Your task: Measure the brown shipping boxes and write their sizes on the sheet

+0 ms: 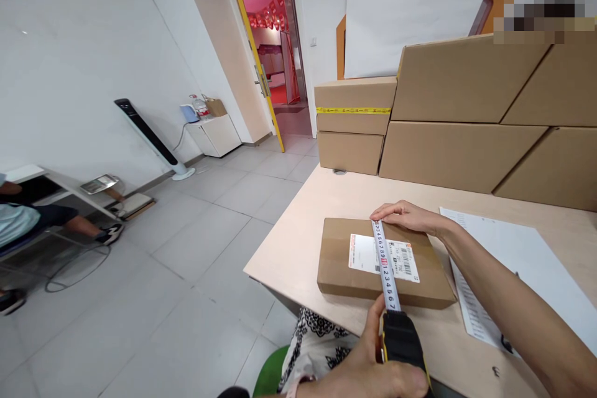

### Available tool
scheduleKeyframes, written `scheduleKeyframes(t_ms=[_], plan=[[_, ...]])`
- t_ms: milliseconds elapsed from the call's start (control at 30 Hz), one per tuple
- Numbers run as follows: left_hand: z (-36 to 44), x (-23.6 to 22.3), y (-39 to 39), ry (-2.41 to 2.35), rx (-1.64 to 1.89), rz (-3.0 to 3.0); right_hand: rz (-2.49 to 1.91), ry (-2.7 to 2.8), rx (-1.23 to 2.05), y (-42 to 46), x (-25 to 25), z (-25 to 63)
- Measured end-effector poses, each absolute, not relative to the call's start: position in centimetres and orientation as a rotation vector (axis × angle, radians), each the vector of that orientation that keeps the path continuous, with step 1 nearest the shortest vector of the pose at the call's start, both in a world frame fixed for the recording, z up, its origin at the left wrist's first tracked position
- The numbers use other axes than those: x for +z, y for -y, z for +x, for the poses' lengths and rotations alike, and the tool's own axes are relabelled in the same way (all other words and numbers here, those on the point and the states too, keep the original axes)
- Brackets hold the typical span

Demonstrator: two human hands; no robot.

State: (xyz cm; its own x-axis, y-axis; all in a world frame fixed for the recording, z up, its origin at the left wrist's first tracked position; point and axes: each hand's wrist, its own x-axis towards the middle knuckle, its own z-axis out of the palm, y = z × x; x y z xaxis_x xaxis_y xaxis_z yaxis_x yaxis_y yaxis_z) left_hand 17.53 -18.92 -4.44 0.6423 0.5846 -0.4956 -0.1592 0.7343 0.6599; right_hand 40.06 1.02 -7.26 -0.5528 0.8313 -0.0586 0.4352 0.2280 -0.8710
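Observation:
A brown cardboard box (338,261) with a white printed label (407,261) lies flat near the table's front edge. My left hand (368,367) is wrapped round the black and yellow case of a tape measure (403,342), just in front of the box. Its white blade (387,280) is pulled out across the top of the box, front to back, and passes over the label. At the far edge of the box, my right hand (405,216) has its fingers closed on the blade's end, its palm side over the box.
Large cardboard boxes (461,155) are stacked along the back of the table (298,242). White paper sheets (527,261) lie under my right forearm. A seated person (28,224), a tower fan (149,134) and an open door (254,50) are to the left.

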Motion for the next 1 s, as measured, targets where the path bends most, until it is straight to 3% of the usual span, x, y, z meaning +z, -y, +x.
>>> scheduleKeyframes(t_ms=[300, 1000], plan=[[17.6, -4.8, 19.1, -0.712, 0.490, 0.600, -1.123, 2.291, 1.266, -1.6, -7.2, 41.7], [17.7, -7.0, 19.5, -0.664, 0.543, 0.564, -1.170, 2.206, 1.315, -1.1, -7.5, 41.7]])
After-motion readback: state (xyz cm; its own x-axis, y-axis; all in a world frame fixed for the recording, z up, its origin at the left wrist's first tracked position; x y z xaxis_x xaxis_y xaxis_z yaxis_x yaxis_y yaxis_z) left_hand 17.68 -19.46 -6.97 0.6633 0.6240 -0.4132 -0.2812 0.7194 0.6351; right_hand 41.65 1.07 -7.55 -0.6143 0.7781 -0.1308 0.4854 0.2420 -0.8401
